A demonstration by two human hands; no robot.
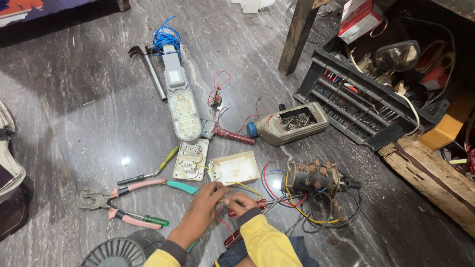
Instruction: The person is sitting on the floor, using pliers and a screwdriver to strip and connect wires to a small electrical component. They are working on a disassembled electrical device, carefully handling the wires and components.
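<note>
My left hand (202, 206) and my right hand (241, 201), both in yellow sleeves, meet low in the middle of the head view over a grey marble floor. Their fingertips pinch thin red and yellow wires (225, 200) between them. A dark red tool handle (259, 203) lies just under my right hand. The yellow wire runs toward a white open switch box (232, 168) and a switch plate (190, 159) just beyond the hands. To the right sits a brown coil unit (311, 178) with tangled wires.
Pink-handled pliers (123, 202), a teal-handled tool (183, 187) and a green screwdriver (166, 160) lie to the left. Farther off are an LED lamp (180, 99), a blue wire coil (166, 37), a cut-open can of screws (289, 123), a black crate (366, 99), a wooden post (297, 34) and a fan guard (118, 252).
</note>
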